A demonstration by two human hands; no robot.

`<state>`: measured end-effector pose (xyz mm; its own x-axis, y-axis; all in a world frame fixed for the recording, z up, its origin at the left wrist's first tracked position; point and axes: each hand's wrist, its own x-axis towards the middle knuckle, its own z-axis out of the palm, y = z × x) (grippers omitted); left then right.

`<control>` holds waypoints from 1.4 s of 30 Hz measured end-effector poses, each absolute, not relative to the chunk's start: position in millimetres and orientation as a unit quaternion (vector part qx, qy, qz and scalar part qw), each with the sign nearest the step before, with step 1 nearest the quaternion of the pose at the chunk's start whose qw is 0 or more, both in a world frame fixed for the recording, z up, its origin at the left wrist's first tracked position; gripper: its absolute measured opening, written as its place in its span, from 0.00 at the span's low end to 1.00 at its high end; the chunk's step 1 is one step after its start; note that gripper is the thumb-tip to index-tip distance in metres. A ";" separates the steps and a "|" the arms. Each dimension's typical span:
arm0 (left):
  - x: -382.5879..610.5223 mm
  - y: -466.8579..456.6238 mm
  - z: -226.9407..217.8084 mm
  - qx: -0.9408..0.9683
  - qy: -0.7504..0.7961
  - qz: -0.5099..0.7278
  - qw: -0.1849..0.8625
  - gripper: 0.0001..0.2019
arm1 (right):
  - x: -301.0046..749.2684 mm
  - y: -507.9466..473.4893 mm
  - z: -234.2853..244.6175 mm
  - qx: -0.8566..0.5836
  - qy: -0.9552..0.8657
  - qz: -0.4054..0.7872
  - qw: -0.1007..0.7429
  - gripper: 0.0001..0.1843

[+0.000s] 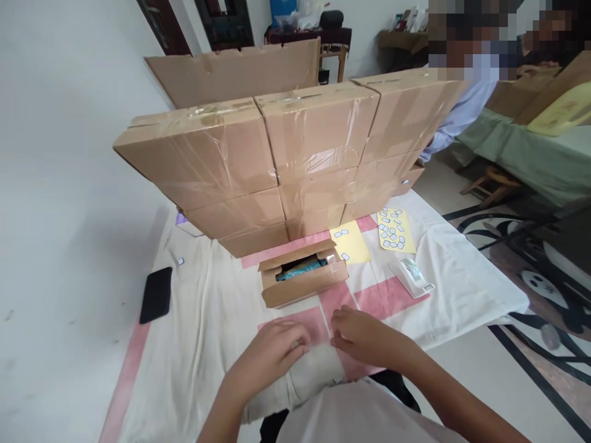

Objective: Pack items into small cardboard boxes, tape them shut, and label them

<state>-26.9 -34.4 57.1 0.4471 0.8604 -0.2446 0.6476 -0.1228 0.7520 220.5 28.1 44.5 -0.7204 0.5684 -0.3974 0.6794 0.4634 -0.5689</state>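
Observation:
My left hand (281, 349) is just above the cloth at the near side of the table, its fingers loosely bent and the thumb apart from them. Nothing shows in it. Facing it across a small gap, my right hand (360, 337) has its fingers bent, with no object visible between them. Beyond both hands, touching neither, lies a small open cardboard box (305, 290) with its flaps up. A blue-green patterned thing (301, 271) is inside, partly hidden by the box walls.
Behind the box, taped cartons (318, 147) form a tall wall. A white tape dispenser (412, 277) stands right, near yellow sheets (353, 244) bearing small labels. A black phone-like slab (156, 295) lies left by the wall. Another person's sleeve (466, 111) is beyond the cartons.

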 end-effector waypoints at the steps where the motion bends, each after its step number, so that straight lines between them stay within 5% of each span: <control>1: -31.9 -29.8 64.5 0.752 0.513 0.092 0.403 0.11 | 215.0 28.7 39.7 0.358 0.853 -0.371 0.080 0.09; 5: -44.7 -11.5 89.4 0.768 0.522 -0.035 0.370 0.13 | 199.4 29.7 30.2 0.366 0.839 -0.394 0.090 0.14; 11: -42.2 6.7 102.0 0.819 0.489 -0.067 0.292 0.11 | 187.7 29.9 29.2 0.441 0.818 -0.367 0.039 0.12; 18: -73.7 -2.8 123.6 0.763 0.546 -0.061 0.340 0.10 | 235.8 49.7 -12.3 0.568 0.766 -0.262 0.147 0.15; 23: -85.3 -4.0 132.9 0.758 0.550 -0.057 0.345 0.13 | 266.5 78.2 -9.6 0.627 0.754 -0.179 -0.076 0.17; 26: -77.7 4.6 137.9 0.773 0.548 -0.058 0.314 0.12 | 245.2 99.6 19.8 0.531 0.788 -0.136 -0.278 0.24; 28: -72.9 9.7 144.1 0.778 0.543 -0.069 0.309 0.11 | 220.1 110.0 41.1 0.448 0.826 -0.116 -0.321 0.26; 35: -76.1 11.7 164.3 0.803 0.544 -0.086 0.228 0.12 | 151.4 108.9 32.2 0.359 0.914 -0.120 -0.145 0.28; 42: -59.0 32.4 167.1 0.857 0.489 -0.151 0.054 0.10 | 154.4 106.6 16.0 0.356 0.916 -0.122 -0.138 0.30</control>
